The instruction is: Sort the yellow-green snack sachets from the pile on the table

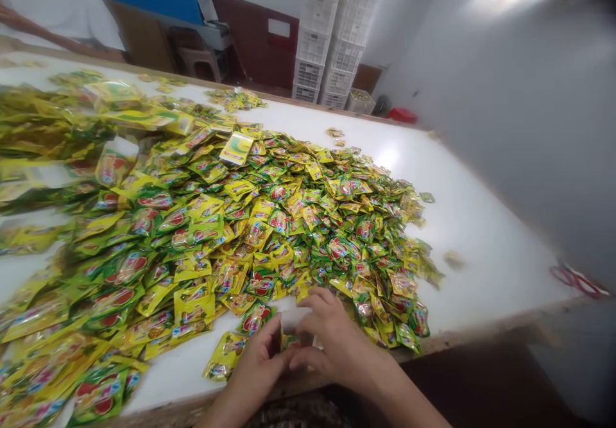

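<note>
Near the front edge of the table, my left hand [260, 359] and my right hand [332, 337] are close together with their fingers curled inward. A small whitish thing with some green on it shows between them; the fingers hide most of it, so its kind is unclear. Around both hands lies a large heap of small shiny sachets [289, 222], yellow and green with watermelon and pineapple pictures. Just left of my left hand, a yellow sachet [226, 354] lies on the white table [168, 376]. A green watermelon sachet [257, 317] sits just beyond my fingers.
Small cartons lie on the heap, among them a yellow-and-white box [237, 147] and an open box [115, 162]. Red-handled scissors [577, 280] rest at the right edge. White crates [310, 40] stand stacked behind. Across the table stands a person in white [62, 11].
</note>
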Tool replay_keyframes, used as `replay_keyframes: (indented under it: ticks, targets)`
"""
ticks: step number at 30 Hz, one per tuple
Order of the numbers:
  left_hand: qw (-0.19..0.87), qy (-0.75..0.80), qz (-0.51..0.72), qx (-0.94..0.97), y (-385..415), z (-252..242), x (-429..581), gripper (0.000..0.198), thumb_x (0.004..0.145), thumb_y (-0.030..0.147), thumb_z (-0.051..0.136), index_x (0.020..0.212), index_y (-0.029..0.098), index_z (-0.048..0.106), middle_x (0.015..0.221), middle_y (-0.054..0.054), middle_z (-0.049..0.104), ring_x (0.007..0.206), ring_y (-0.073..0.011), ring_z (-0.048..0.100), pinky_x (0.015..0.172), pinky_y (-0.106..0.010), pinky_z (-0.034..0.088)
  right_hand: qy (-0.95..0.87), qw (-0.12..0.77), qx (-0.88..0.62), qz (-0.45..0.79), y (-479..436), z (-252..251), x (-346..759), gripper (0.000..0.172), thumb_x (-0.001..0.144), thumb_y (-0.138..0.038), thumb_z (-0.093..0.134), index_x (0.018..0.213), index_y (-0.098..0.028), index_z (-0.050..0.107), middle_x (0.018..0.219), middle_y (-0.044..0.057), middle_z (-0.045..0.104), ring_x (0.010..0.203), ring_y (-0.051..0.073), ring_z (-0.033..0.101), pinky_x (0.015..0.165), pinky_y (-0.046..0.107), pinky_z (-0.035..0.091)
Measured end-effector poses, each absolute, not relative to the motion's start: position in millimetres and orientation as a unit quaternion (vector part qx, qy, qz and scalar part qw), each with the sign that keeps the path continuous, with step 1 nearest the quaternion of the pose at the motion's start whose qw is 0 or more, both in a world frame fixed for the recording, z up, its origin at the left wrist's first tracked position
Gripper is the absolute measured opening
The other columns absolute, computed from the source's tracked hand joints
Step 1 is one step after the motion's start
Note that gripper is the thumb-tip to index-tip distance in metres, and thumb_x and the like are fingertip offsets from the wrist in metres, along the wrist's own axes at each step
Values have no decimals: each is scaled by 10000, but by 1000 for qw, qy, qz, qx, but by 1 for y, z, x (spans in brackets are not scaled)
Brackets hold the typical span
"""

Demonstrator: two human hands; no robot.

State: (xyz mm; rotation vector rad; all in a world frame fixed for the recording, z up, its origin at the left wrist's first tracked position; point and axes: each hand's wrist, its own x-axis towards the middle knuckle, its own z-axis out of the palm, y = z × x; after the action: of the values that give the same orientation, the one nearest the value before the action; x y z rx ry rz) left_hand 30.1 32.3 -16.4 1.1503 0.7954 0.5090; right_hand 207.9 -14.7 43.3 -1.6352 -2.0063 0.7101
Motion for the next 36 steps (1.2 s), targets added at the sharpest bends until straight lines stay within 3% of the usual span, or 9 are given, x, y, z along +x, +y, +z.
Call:
replay_keyframes:
  ticks: [5, 12, 16, 20, 22, 25, 29, 32, 36]
  targets:
    - [677, 382, 220, 590, 33, -15, 28, 284, 772, 316, 734, 1038, 226, 696, 936, -26, 725, 921, -249, 637, 848, -302, 499, -673, 323, -614, 258, -19, 33, 210, 251, 702, -163, 837, 854, -220, 646, 1025, 27, 614, 1028, 221, 524, 881, 346, 430]
    - [713, 371, 210, 557, 30, -22, 25, 473, 774, 318, 745, 1220, 226, 619, 1247, -61, 674, 1144, -272, 604, 989, -353, 463, -597, 411, -614, 313, -34, 27, 212, 478, 660, 27, 777, 1014, -263, 640, 1070, 17, 604, 1044, 201, 551, 904, 301, 443]
    - [695, 370, 191, 586, 30, -23, 23, 479, 772, 356, 737, 1223, 230, 635, 1240, -67, 682, 1120, -290, 620, 984, -390, 475, -524, 462, -617, 362, -36, 27, 205, 371, 750, -48, 706, 1047, -257, 634, 1054, 23, 610, 961, 185, 578, 820, 284, 474]
    - [708, 402, 179, 552, 31, -13, 16, 470, 863, 483, 578, 1276, 262, 620, 1340, -36, 623, 1312, -285, 483, 1129, -438, 332, -346, 551, -571, 501, -33, 18, 201, 91, 839, -244, 659, 919, -208, 636, 827, 6, 606, 673, 136, 560, 613, 252, 483]
    - [729, 418, 164, 516, 33, -3, 14, 448, 905, 500, 492, 1248, 256, 647, 1319, -27, 639, 1311, -266, 488, 1142, -427, 312, -289, 573, -537, 547, -34, 12, 199, 163, 779, -269, 726, 888, -194, 631, 793, 4, 607, 661, 134, 546, 567, 231, 465]
    - [748, 410, 161, 496, 37, 13, 18, 349, 853, 417, 606, 1135, 241, 713, 1155, -28, 729, 1138, -253, 619, 1045, -366, 425, -276, 560, -514, 588, -35, 9, 196, 183, 762, -267, 732, 900, -184, 643, 808, 16, 624, 677, 142, 549, 562, 230, 454]
    - [732, 418, 206, 497, 43, 19, 25, 206, 773, 327, 710, 953, 234, 748, 913, -2, 764, 882, -198, 683, 801, -249, 525, -397, 503, -599, 480, -30, 13, 193, 116, 772, -139, 650, 856, -199, 702, 799, 13, 643, 686, 143, 568, 579, 230, 429]
    - [685, 441, 248, 524, 48, 6, 24, 196, 772, 362, 719, 915, 237, 768, 937, -17, 770, 902, -205, 691, 837, -266, 534, -470, 487, -634, 373, -22, 15, 192, 218, 791, -113, 621, 895, -237, 768, 810, 26, 671, 743, 162, 599, 614, 241, 446]
    - [595, 471, 267, 595, 50, -11, 19, 228, 759, 399, 732, 935, 266, 793, 997, -39, 780, 1003, -248, 683, 952, -341, 509, -411, 517, -599, 453, -15, 11, 194, 173, 835, -316, 671, 921, -231, 795, 843, 73, 700, 742, 196, 642, 556, 247, 510]
